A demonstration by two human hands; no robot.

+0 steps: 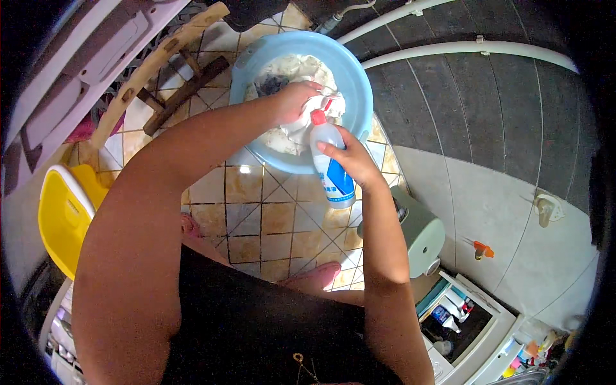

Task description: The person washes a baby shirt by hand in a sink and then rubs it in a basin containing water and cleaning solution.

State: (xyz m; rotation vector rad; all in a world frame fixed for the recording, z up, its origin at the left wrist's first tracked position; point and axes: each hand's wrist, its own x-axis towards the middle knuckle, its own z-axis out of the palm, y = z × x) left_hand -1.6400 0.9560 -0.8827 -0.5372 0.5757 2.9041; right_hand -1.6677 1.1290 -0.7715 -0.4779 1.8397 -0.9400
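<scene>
A light blue plastic basin (pixel 358 103) stands on the tiled floor before me, holding white cloth (pixel 284 142) with brownish stains and a dark piece of cloth (pixel 271 85). My left hand (pixel 298 98) is over the basin and grips a bunched part of the white cloth. In my right hand (pixel 353 159) is a translucent plastic bottle (pixel 332 168) with a blue and white label bearing writing. Its red cap (pixel 318 117) is flipped up, and the bottle tilts with its neck toward the cloth. Whether liquid is coming out cannot be seen.
At the left stand a wooden stool or rack (pixel 163 72) and a yellow plastic seat (pixel 65 216). White pipes (pixel 462 47) run along the dark wall. To the right are a grey-green rounded container (pixel 426 231) and an open cabinet (pixel 481 337) with several bottles.
</scene>
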